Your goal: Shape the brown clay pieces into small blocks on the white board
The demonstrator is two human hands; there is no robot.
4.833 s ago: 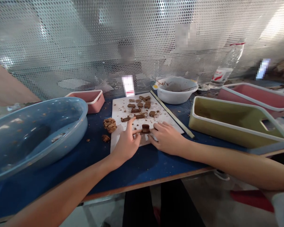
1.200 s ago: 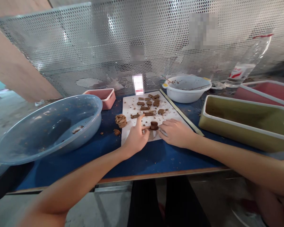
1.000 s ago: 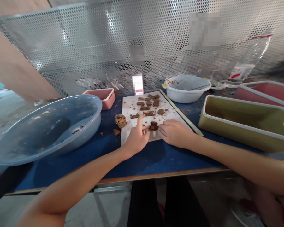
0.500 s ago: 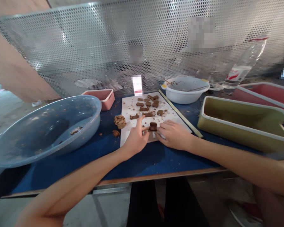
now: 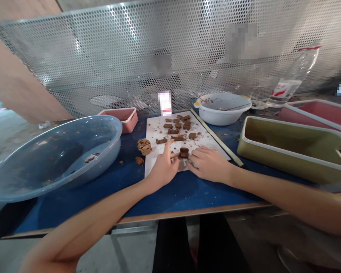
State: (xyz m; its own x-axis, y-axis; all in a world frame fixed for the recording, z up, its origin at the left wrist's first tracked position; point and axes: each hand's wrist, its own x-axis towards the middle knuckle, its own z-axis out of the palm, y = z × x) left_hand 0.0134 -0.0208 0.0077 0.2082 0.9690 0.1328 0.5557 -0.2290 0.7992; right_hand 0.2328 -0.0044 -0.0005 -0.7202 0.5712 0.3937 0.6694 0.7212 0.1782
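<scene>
A small dark-brown clay piece (image 5: 184, 152) stands near the front of a white board (image 5: 153, 163), between my two hands. My left hand (image 5: 165, 163) touches its left side with one outstretched finger; the index finger is raised and the thumb is bent below. On the right side, the curled fingertips of my right hand (image 5: 207, 161) press against the same piece, so both hands hold it between them. Just beyond my left index finger lies a longer brown clay piece (image 5: 177, 138). Several other small clay pieces (image 5: 173, 131) and crumbs are spread over the board's far half.
Left of the board sit a clay lump (image 5: 144, 146) and a big blue basin (image 5: 102, 159). Behind are a pink bin (image 5: 130, 123) and a white basin (image 5: 221, 117). A pale stick (image 5: 216, 136) lies along the board's right edge, near an olive bin (image 5: 284, 159) and a bottle (image 5: 290, 83).
Hardly anything differs. My right hand's fingers have shifted very slightly around the clay piece, while my left hand keeps its place.
</scene>
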